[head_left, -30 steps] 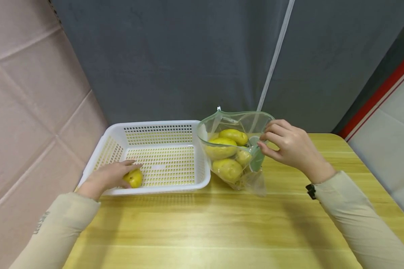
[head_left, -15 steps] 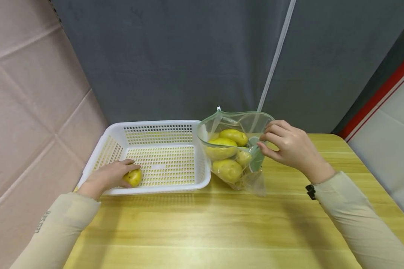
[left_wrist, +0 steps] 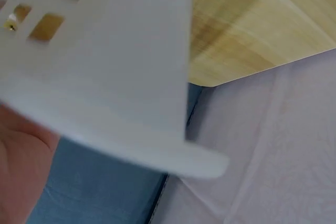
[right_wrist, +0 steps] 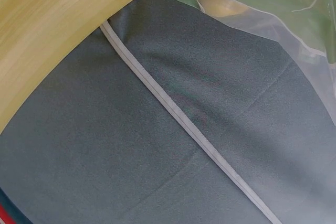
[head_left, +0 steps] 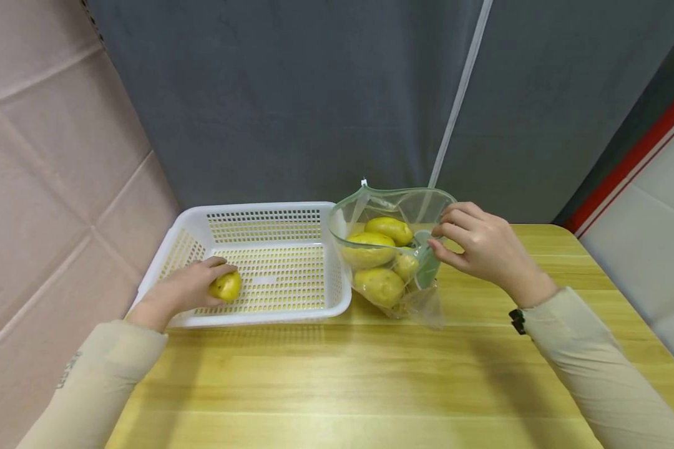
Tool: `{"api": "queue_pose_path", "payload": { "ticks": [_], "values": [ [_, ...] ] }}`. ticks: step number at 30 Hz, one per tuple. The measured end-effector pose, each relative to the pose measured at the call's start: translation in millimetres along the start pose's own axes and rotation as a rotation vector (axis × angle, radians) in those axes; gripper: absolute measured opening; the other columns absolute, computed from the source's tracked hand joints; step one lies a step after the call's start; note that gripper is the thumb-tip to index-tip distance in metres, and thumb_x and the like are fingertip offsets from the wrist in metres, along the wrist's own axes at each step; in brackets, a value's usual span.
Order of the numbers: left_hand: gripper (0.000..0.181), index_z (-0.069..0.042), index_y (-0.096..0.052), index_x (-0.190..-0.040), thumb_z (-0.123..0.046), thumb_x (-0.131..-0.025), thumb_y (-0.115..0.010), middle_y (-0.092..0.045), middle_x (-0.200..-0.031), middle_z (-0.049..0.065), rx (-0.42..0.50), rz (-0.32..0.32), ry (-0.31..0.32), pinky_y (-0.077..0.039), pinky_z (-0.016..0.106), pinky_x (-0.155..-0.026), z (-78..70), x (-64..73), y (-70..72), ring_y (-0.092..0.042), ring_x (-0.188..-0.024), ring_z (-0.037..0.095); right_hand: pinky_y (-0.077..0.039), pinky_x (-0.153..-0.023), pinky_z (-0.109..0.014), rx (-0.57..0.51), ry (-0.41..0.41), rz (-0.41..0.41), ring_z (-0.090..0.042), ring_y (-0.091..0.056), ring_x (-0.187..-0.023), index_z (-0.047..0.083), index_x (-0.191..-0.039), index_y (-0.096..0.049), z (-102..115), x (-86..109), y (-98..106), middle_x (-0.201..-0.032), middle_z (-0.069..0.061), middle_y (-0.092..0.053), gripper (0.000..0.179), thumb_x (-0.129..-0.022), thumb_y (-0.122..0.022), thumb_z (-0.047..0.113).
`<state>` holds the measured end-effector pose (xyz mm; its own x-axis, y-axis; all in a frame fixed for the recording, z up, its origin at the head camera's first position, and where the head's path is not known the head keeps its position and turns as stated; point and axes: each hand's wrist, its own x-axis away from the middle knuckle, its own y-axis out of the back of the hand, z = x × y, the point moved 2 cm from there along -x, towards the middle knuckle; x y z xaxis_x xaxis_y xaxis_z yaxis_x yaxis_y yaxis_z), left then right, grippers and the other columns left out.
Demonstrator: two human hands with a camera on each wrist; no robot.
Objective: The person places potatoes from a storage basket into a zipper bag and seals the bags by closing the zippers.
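Inside the white perforated basket (head_left: 337,305), at its left end, my left hand (head_left: 188,288) grips a yellow potato (head_left: 228,287) with fingers over its top and thumb low at the near side. To the right stands a clear zip bag (head_left: 395,198) with a green rim, its mouth spread wide. Several potatoes (head_left: 379,285) lie in the bag. My right hand (head_left: 480,246) pinches the bag's right rim between thumb and fingers. The left wrist view shows the basket's wall (left_wrist: 115,77) close up, with part of the left hand (left_wrist: 23,166) behind it. Printed bag film (right_wrist: 273,3) fills the right wrist view's top corner.
Basket and bag stand side by side on a wooden table (head_left: 326,380). A grey curtain (head_left: 292,112) with a pale strip hangs behind them. Pink covering (head_left: 50,156) borders the left side, and a white panel with a red band (head_left: 631,156) the right.
My left hand has shifted slightly up and to the right, and the potato in it has moved the same way. The right hand keeps its hold on the bag's rim, nearly still.
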<state>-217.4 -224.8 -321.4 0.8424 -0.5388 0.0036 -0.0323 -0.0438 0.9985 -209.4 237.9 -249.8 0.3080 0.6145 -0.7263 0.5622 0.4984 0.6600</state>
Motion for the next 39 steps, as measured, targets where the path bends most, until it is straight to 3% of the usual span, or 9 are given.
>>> {"api": "queue_pose_path", "payload": {
  "ticks": [5, 15, 23, 26, 31, 35, 39],
  "values": [
    [0.059, -0.003, -0.061, -0.121, -0.019, -0.067, -0.081, -0.059, -0.119, 0.023, -0.018, -0.094, -0.023, -0.055, 0.054, -0.078, -6.4, -7.6, 10.7, -0.063, -0.093, 0.043, -0.054, -0.058, -0.034, 0.006, -0.002, 0.012, -0.024, -0.06, -0.08, 0.007, -0.074, -0.068, -0.9, 1.1, -0.4, -0.076, -0.008, -0.065, 0.048, -0.1, -0.042, 0.038],
    [0.068, -0.011, -0.054, -0.131, -0.018, -0.07, -0.081, -0.051, -0.134, 0.02, -0.057, -0.212, -0.018, -0.052, 0.057, -0.085, -33.2, -28.2, 29.2, -0.053, -0.112, 0.047, -0.054, -0.058, -0.034, 0.003, 0.001, 0.026, -0.024, -0.06, -0.081, 0.009, -0.075, -0.069, -0.3, -0.9, 0.6, -0.078, -0.007, -0.065, 0.046, -0.1, -0.042, 0.037],
    [0.072, -0.012, -0.053, -0.132, -0.013, -0.068, -0.083, -0.05, -0.136, 0.019, -0.078, -0.435, -0.103, -0.051, 0.058, -0.09, -54.1, -40.5, 47.9, -0.049, -0.12, 0.046, -0.053, -0.056, -0.035, -0.008, 0.013, -0.018, -0.024, -0.06, -0.08, 0.006, -0.074, -0.068, 0.8, -2.8, -1.6, -0.077, -0.008, -0.064, 0.046, -0.099, -0.043, 0.035],
    [0.071, -0.012, -0.053, -0.131, -0.014, -0.068, -0.084, -0.05, -0.136, 0.019, -0.098, -0.509, -0.13, -0.054, 0.056, -0.086, -61.7, -44.5, 53.7, -0.049, -0.122, 0.046, -0.053, -0.055, -0.034, -0.012, 0.02, -0.026, -0.024, -0.06, -0.079, 0.007, -0.074, -0.068, 0.6, -2.6, -2.5, -0.077, -0.008, -0.065, 0.046, -0.1, -0.043, 0.036],
    [0.07, -0.013, -0.053, -0.132, -0.015, -0.069, -0.084, -0.049, -0.137, 0.017, -0.125, -0.602, -0.147, -0.057, 0.053, -0.084, -75.8, -52.5, 63.9, -0.048, -0.125, 0.045, -0.052, -0.053, -0.035, -0.016, 0.028, -0.04, -0.024, -0.06, -0.078, 0.007, -0.073, -0.068, 0.1, -1.8, -3.8, -0.076, -0.008, -0.065, 0.048, -0.1, -0.042, 0.037],
    [0.066, -0.01, -0.055, -0.131, -0.013, -0.07, -0.082, -0.05, -0.137, 0.019, -0.089, -0.671, -0.16, -0.051, 0.051, -0.097, -89.0, -59.6, 72.1, -0.048, -0.125, 0.046, -0.052, -0.052, -0.035, -0.014, 0.027, -0.048, -0.024, -0.06, -0.077, 0.007, -0.072, -0.068, 0.1, -1.2, -4.2, -0.075, -0.008, -0.065, 0.048, -0.1, -0.042, 0.037],
    [0.063, -0.01, -0.056, -0.13, -0.011, -0.072, -0.08, -0.051, -0.137, 0.02, -0.047, -0.718, -0.149, -0.05, 0.051, -0.099, -101.0, -65.9, 77.9, -0.047, -0.126, 0.047, -0.052, -0.053, -0.035, -0.009, 0.023, -0.036, -0.024, -0.06, -0.078, 0.007, -0.073, -0.068, 0.6, -0.9, -3.7, -0.076, -0.008, -0.065, 0.048, -0.1, -0.042, 0.037]
  ]
}}
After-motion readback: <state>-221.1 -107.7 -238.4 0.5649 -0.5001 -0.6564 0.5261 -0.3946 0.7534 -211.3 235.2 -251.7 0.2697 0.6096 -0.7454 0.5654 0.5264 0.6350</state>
